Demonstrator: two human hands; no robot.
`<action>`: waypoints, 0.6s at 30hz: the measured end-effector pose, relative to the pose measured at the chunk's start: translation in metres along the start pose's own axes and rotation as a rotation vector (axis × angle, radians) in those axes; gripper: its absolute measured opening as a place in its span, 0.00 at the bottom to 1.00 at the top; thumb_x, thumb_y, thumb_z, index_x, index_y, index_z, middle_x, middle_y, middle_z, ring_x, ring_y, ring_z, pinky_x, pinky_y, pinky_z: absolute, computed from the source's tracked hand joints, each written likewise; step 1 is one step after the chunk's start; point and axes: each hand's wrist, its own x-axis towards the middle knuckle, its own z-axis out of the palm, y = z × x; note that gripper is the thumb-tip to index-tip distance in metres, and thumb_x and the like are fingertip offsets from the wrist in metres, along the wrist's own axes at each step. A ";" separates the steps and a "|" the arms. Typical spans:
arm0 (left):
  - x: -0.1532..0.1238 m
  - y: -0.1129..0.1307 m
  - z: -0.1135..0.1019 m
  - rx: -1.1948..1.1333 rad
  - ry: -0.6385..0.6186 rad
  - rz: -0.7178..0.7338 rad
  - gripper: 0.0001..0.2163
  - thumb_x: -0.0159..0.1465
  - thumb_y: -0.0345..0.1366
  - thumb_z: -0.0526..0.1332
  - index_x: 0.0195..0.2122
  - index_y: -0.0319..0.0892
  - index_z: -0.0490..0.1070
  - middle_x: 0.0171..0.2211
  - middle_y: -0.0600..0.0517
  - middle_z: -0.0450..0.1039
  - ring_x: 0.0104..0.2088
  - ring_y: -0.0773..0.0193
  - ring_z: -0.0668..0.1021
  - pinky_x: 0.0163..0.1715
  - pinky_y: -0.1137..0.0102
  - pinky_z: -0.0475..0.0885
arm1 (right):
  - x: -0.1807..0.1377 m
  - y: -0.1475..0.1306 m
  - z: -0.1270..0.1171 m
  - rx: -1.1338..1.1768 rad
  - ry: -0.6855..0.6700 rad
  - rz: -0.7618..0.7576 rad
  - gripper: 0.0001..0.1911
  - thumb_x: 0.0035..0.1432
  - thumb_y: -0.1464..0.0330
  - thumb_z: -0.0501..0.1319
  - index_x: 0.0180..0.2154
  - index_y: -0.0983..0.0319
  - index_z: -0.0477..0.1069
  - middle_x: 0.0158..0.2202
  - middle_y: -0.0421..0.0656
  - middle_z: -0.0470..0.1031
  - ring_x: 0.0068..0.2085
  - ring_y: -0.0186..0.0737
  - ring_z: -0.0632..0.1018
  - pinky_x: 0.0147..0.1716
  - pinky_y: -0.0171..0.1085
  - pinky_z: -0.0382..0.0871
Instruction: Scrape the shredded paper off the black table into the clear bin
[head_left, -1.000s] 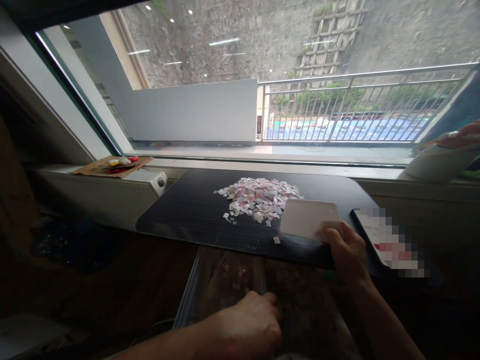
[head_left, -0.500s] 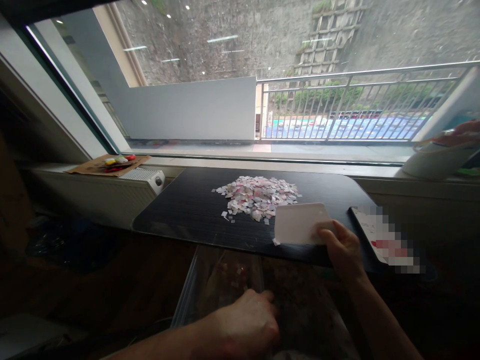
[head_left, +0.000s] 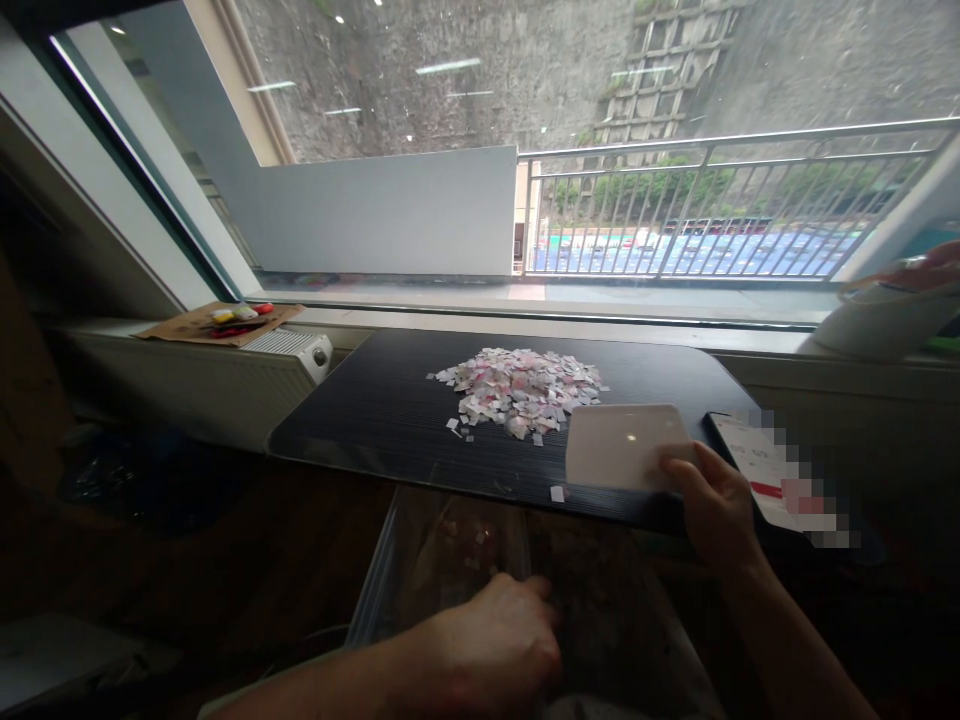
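Note:
My right hand (head_left: 716,490) grips a thin whitish plastic scraper (head_left: 619,445) by its right end, tilted just above the table. Left of the scraper lies a loose pile of small cut paper pieces (head_left: 521,390), white with pink prints. One single paper piece (head_left: 557,494) rests near the table's front edge, below the scraper. Lower down, my left hand (head_left: 499,630) is closed at the right rim of a clear plastic bin (head_left: 367,570) under the table edge; its fingertips are partly hidden. A few paper bits show inside the bin.
The dark table (head_left: 360,410) stands against the window sill. A phone (head_left: 765,480) lies on its right side. To the left is a radiator (head_left: 225,385) with brown paper (head_left: 165,328) and small colourful things on top. A white container (head_left: 862,320) stands right on the sill.
My right hand has moved right with the scraper, away from the pile. The single paper piece by the front edge now lies apart from the scraper. My left hand has stayed put.

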 end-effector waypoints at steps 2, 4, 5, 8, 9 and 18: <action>0.000 0.001 -0.002 0.011 -0.024 0.000 0.05 0.59 0.32 0.65 0.26 0.38 0.74 0.28 0.48 0.73 0.33 0.58 0.71 0.19 0.67 0.51 | -0.001 -0.001 -0.003 -0.056 -0.043 -0.031 0.09 0.39 0.61 0.64 0.25 0.58 0.76 0.21 0.37 0.74 0.25 0.38 0.72 0.24 0.35 0.67; 0.000 0.002 -0.004 0.025 -0.049 -0.008 0.04 0.59 0.31 0.65 0.27 0.38 0.75 0.28 0.48 0.73 0.33 0.58 0.71 0.18 0.66 0.52 | -0.001 -0.001 -0.005 -0.160 -0.081 -0.099 0.07 0.43 0.62 0.63 0.26 0.57 0.75 0.21 0.36 0.73 0.24 0.37 0.70 0.23 0.35 0.65; 0.000 0.003 -0.004 0.031 -0.058 -0.014 0.04 0.59 0.31 0.65 0.27 0.37 0.75 0.29 0.48 0.73 0.34 0.58 0.72 0.18 0.66 0.52 | -0.002 -0.001 -0.006 -0.210 -0.075 -0.139 0.06 0.45 0.62 0.63 0.26 0.57 0.75 0.20 0.36 0.72 0.24 0.37 0.70 0.22 0.35 0.65; 0.000 0.003 -0.003 0.037 -0.058 -0.013 0.05 0.59 0.32 0.64 0.27 0.38 0.75 0.30 0.48 0.73 0.36 0.57 0.72 0.18 0.66 0.53 | -0.002 -0.003 -0.008 -0.302 -0.027 -0.236 0.06 0.48 0.62 0.61 0.27 0.57 0.74 0.20 0.37 0.72 0.23 0.38 0.70 0.22 0.36 0.65; 0.001 0.002 -0.002 0.042 -0.057 -0.009 0.05 0.59 0.31 0.64 0.27 0.38 0.74 0.29 0.48 0.73 0.35 0.58 0.71 0.18 0.66 0.53 | -0.003 -0.004 -0.008 -0.319 -0.026 -0.261 0.06 0.49 0.62 0.60 0.27 0.56 0.74 0.21 0.37 0.72 0.23 0.38 0.71 0.22 0.36 0.65; 0.001 0.000 0.006 0.012 -0.004 0.004 0.06 0.58 0.30 0.66 0.25 0.38 0.72 0.30 0.49 0.73 0.29 0.62 0.67 0.21 0.66 0.55 | -0.006 -0.009 -0.004 -0.424 -0.002 -0.438 0.08 0.52 0.61 0.59 0.29 0.57 0.74 0.21 0.39 0.75 0.22 0.39 0.73 0.22 0.35 0.67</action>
